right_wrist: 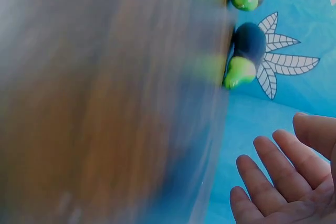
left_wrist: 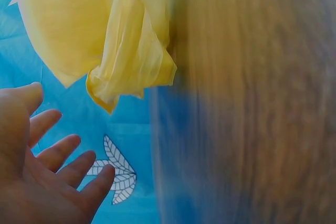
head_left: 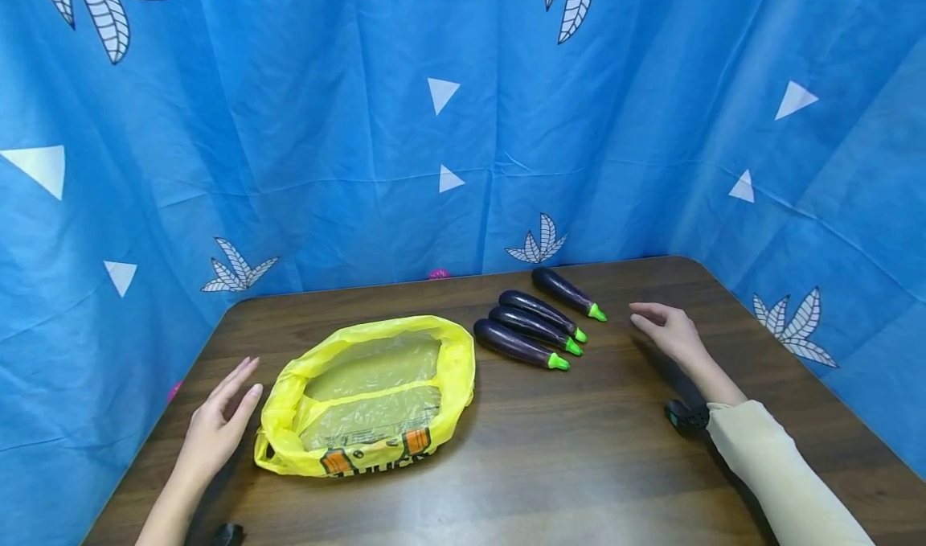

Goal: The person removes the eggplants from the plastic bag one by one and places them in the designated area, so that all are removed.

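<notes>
A yellow plastic bag (head_left: 457,369) lies on the table with its mouth spread wide and facing up. Just left of it, my left hand (head_left: 217,425) hovers with fingers loosely extended, apart from the bag and holding nothing. In the left wrist view the bag's knotted corner (left_wrist: 128,56) hangs beyond the fingers. Several dark eggplants (head_left: 510,342) with bright green stem ends lie to the bag's right. The farthest eggplant (head_left: 564,289) sits slightly apart from the others. To the right of it is my right hand (head_left: 673,333), relaxed and holding nothing; its fingers look spread in the right wrist view.
The brown wooden table (head_left: 550,465) has a rounded far edge. Behind it and along both sides hangs a blue curtain (head_left: 347,128) with white leaf and triangle prints. A black strap device (head_left: 687,416) is on the right wrist.
</notes>
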A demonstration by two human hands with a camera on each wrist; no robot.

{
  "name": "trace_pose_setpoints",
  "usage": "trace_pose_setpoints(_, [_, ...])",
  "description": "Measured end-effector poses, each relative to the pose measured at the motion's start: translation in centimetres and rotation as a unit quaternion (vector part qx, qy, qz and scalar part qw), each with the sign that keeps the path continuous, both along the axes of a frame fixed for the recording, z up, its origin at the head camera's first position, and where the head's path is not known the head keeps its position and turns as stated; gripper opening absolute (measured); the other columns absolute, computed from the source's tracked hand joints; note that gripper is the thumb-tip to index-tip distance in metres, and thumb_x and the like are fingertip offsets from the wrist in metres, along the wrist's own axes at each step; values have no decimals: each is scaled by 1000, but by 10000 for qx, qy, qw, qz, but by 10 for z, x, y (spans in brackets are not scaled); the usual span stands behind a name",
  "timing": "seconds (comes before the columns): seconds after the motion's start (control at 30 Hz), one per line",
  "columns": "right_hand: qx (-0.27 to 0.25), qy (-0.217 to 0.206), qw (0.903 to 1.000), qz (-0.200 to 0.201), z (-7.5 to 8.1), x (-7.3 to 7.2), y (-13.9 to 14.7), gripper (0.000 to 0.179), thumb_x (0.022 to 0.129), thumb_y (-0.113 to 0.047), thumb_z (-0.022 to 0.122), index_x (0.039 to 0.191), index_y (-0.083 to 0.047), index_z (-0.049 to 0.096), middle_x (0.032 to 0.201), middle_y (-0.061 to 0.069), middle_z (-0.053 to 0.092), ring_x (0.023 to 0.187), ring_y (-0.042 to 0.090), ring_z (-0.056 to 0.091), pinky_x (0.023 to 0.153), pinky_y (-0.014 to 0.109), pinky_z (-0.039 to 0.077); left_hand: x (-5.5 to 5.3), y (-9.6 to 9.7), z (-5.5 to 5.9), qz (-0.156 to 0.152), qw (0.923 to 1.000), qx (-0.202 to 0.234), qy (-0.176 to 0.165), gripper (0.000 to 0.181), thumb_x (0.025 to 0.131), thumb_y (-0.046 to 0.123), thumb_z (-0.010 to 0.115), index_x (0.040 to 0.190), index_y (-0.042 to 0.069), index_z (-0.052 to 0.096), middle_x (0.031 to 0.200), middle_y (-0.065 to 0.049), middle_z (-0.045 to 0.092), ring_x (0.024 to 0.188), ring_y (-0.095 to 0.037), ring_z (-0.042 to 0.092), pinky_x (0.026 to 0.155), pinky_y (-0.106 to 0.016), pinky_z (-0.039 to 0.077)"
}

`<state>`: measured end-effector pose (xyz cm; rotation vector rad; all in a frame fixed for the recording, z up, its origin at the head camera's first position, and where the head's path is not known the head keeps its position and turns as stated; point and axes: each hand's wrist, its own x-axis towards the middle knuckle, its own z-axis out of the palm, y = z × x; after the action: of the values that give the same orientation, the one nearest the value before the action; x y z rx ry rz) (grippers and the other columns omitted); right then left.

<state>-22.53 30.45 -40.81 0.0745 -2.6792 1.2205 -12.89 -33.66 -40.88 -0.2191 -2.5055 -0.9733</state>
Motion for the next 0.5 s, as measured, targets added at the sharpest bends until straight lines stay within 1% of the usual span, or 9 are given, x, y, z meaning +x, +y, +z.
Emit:
trace_pose_setpoints(0.03, [42, 11, 10000, 15, 0, 1, 1, 50, 97, -36, 51, 126, 4, 55, 126, 25, 51, 114, 41, 46, 77, 45, 49, 1, -1, 0, 4, 10000, -27, 8, 45, 96, 17, 55, 139, 7, 45, 141, -18, 39, 127, -8, 32, 88, 0, 21])
trace_pose_setpoints(0.1, [35, 19, 10000, -14, 0, 1, 3, 48, 97, -35, 52, 126, 3, 55, 125, 24, 52, 114, 40, 47, 78, 45, 49, 1, -2, 1, -4, 10000, -53, 33, 45, 96, 16, 55, 139, 6, 46, 141, -18, 39, 126, -6, 32, 87, 1, 22])
trace_pose_setpoints(0.17, [-36, -11, 10000, 70, 1, 1, 5, 47, 97, -31, 52, 127, 5, 53, 126, 28, 50, 114, 43, 44, 87, 53, 43, 1, -3, 1, -50, 10000, -44, 43, 45, 96, 15, 55, 139, 6, 46, 141, -19, 39, 126, -5, 31, 88, 1, 23])
trace_pose_setpoints(0.23, [-57, -24, 9998, 166, 2, 1, 6, 46, 98, -27, 51, 127, 8, 51, 127, 31, 48, 115, 46, 43, 90, 57, 39, 2, -4, 1, -84, 9999, -34, 48, 44, 96, 15, 55, 139, 5, 46, 141, -20, 39, 126, -4, 31, 87, 1, 24])
trace_pose_setpoints(0.4, [38, -22, 9997, 246, 2, -8, 0, 45, 98, -25, 52, 128, 9, 50, 126, 30, 50, 114, 44, 46, 90, 55, 41, 2, -3, 0, -144, 9999, -43, 50, 44, 96, 15, 54, 138, 5, 46, 140, -20, 40, 125, -2, 31, 88, 1, 24])
trace_pose_setpoints(0.5, [138, 26, 9994, 310, 0, -16, -5, 45, 97, -24, 53, 128, 8, 51, 124, 28, 52, 112, 43, 48, 89, 55, 42, 2, -2, -1, -191, 9998, -36, -14, 43, 96, 16, 55, 138, 5, 47, 140, -20, 40, 127, -8, 33, 87, 1, 24])
